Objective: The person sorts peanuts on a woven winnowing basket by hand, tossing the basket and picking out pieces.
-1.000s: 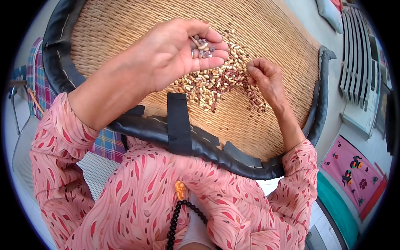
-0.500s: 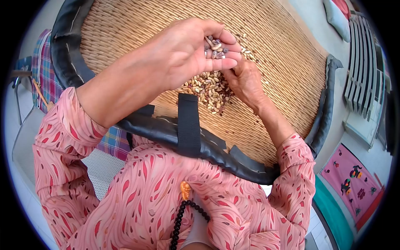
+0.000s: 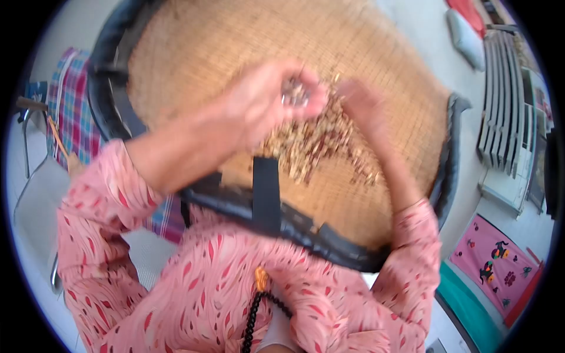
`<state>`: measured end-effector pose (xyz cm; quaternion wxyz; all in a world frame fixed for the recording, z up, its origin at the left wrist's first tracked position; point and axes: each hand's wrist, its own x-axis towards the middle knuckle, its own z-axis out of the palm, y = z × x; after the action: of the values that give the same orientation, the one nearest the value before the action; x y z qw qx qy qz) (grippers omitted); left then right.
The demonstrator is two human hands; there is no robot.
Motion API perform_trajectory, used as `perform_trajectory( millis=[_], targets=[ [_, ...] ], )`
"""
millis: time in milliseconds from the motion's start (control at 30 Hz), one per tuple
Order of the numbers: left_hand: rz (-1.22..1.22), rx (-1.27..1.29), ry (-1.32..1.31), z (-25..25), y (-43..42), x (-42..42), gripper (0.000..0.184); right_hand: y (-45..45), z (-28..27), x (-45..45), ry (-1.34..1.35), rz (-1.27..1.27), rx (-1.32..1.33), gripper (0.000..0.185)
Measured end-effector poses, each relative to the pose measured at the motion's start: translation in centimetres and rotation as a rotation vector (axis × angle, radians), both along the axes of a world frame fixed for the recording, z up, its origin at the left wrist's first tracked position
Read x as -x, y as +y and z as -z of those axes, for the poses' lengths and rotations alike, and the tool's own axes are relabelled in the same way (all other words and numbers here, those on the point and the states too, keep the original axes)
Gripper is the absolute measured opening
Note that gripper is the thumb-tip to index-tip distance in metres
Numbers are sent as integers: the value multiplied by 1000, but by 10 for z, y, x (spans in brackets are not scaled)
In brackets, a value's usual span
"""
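Observation:
My left hand (image 3: 268, 97) is turned palm up over the woven tray (image 3: 223, 41). Its fingers curl around a small pile of greyish and purplish kernels (image 3: 295, 92), which look like shelled peanuts. Beneath and between my hands, a heap of pale and reddish kernels (image 3: 309, 147) is spread across the weave. My right hand (image 3: 362, 100) is just above the heap's right side, close to the left fingertips but apart from them. Motion smears its fingers, so anything in them is hidden.
A black rubber rim (image 3: 450, 153) edges the tray, and a black strap (image 3: 266, 194) crosses the near side. At left are a chair (image 3: 38, 217) and checked cloth (image 3: 73, 112). Stacked grey slats (image 3: 500, 100) and a pink mat (image 3: 491, 259) lie at right.
The kernels have spread out, reaching farther right and nearer to me. My left fingers have curled more around their pile. My right hand has moved slightly right, and the view has shifted.

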<state>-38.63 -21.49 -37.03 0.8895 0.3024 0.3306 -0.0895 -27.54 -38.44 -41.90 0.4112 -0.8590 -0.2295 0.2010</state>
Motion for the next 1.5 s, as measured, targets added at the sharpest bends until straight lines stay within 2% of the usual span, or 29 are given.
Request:
perform_trajectory(
  millis=[67,167,233,267,400,567,700,1000,1200,1300,1400,1500],
  targets=[
    [-13,77,-92,11,1,1,22,-5,36,28,-350,-344,-106,17],
    [12,127,-13,10,-2,-1,22,-2,56,43,-384,-489,25,21],
    [44,70,23,3,-1,-5,23,-3,71,36,-350,-542,79,22],
    [41,35,79,-1,-1,-8,22,-5,71,35,-352,-549,96,23],
    [81,-11,28,-2,1,-5,23,-10,65,38,-452,-557,108,21],
    [74,-17,6,3,1,-3,22,-12,48,40,-390,-513,39,7],
    [71,-18,26,7,4,-6,21,-7,25,32,-298,-403,10,9],
    [67,-42,20,10,4,-6,18,-4,21,21,-338,-296,-178,7],
    [80,-47,-4,12,5,-6,18,-4,15,18,-190,-247,-123,9],
    [81,-51,-4,15,6,-6,18,-6,17,16,-215,-313,-103,10],
    [80,-71,0,16,5,-7,17,-6,22,17,-112,-420,28,6],
    [69,-52,10,17,5,-7,17,-7,31,20,-125,-508,-3,6]
  ],
)
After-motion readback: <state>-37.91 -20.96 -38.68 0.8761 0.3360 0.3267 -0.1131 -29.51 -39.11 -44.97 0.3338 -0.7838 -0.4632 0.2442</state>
